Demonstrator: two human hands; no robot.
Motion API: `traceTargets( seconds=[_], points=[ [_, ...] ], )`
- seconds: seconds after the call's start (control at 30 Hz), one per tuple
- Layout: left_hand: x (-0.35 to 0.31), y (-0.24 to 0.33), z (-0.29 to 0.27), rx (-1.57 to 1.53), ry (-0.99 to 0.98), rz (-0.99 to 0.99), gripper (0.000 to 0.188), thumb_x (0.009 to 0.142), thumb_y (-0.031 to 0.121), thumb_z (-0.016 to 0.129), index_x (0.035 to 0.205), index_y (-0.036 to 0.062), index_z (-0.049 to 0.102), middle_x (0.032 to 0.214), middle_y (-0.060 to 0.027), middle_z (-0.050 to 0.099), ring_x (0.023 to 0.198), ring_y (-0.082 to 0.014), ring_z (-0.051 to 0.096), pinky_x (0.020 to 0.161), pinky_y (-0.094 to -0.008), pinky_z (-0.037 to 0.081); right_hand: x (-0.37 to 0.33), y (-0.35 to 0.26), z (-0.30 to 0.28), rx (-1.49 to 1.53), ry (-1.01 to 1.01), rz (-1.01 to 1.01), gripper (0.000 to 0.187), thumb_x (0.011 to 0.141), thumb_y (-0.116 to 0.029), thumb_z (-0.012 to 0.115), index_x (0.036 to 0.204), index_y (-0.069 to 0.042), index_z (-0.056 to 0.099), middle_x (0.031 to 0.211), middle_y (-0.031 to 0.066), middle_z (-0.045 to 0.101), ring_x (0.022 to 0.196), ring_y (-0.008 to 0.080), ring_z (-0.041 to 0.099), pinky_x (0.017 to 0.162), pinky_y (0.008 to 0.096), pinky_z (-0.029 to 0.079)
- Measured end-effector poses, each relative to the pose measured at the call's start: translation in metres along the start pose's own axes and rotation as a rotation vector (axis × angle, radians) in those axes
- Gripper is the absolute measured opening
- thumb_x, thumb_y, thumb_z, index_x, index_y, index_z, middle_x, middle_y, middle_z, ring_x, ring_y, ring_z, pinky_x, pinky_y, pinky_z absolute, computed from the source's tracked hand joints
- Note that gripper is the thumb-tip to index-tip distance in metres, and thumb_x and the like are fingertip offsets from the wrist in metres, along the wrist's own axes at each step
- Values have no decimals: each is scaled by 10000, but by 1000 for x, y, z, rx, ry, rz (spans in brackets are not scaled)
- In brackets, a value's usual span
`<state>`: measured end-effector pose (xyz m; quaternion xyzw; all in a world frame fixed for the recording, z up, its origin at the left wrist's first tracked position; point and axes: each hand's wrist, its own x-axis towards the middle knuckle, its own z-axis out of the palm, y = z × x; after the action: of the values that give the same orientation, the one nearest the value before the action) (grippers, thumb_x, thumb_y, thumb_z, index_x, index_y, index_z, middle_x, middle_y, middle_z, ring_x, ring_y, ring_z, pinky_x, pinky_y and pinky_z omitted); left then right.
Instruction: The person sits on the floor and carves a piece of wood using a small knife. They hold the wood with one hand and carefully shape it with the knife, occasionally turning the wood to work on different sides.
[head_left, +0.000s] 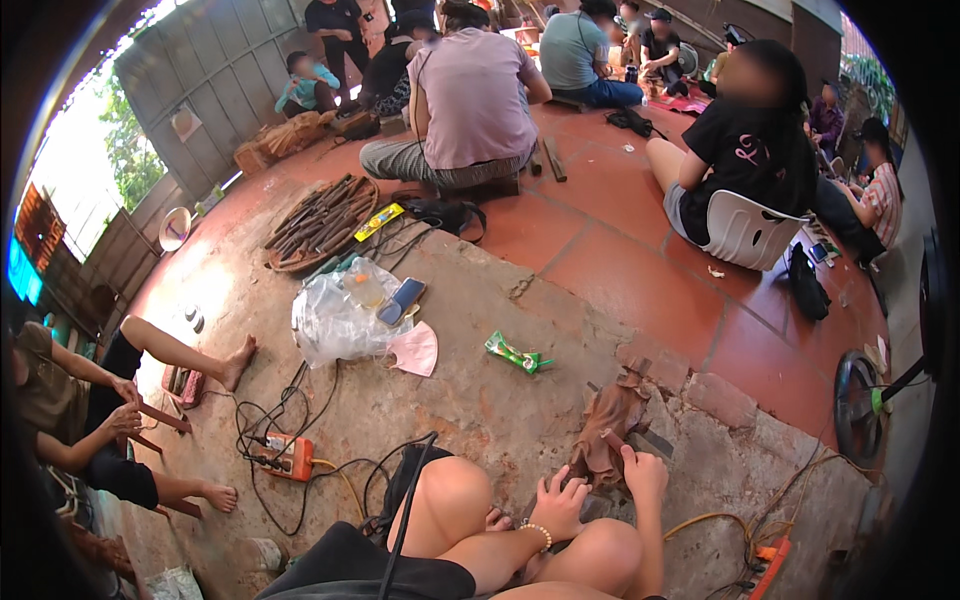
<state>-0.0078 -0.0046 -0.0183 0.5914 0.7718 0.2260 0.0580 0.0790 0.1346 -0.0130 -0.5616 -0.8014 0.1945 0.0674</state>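
Note:
A brown carved wooden piece [605,420] lies on the concrete just beyond my knees. My left hand [558,507], with a beaded bracelet at its wrist, rests its bent fingers on the near end of the carving. At the right side of the carving my right hand [645,476] is closed, its thumb up, around a thin brown wooden stick or handle [612,440]. The stick's tip touches or overlaps the carving; its working end cannot be made out. Darker blocks lie under and beside the carving.
An orange power strip [290,457] with tangled black cords lies left of my knees. Ahead are a clear plastic bag [330,315], phone [402,302], pink mask [415,350] and green packet [515,352]. A basket of sticks [322,222] stands farther off. Several people sit around; a fan [858,408] is right.

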Motion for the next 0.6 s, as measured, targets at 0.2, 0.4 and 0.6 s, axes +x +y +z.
traceTargets(
  seconds=[0.2, 0.4, 0.6],
  points=[
    [-2, -2, 4, -35, 14, 0, 573, 539, 517, 579, 922, 98, 498, 992, -33, 446, 1071, -282, 305, 749, -548, 298, -9, 0, -12, -93, -104, -118, 543, 751, -498, 369, 612, -15, 574, 595, 195, 529, 605, 377, 521, 549, 430, 414],
    [-1, 1, -1, -33, -23, -13, 560, 523, 514, 599, 888, 98, 512, 990, -20, 457, 1062, -279, 314, 757, -528, 293, -3, -1, -9, -123, -124, -188, 513, 741, -472, 396, 607, -14, 582, 575, 183, 531, 574, 357, 529, 512, 425, 415],
    [-5, 2, 3, -43, 14, -21, 556, 530, 510, 594, 901, 105, 501, 990, -16, 454, 1081, -267, 304, 751, -557, 296, 12, -8, -24, -214, -103, -152, 499, 727, -489, 407, 615, -40, 594, 599, 170, 550, 601, 345, 544, 543, 412, 433]
  ],
)
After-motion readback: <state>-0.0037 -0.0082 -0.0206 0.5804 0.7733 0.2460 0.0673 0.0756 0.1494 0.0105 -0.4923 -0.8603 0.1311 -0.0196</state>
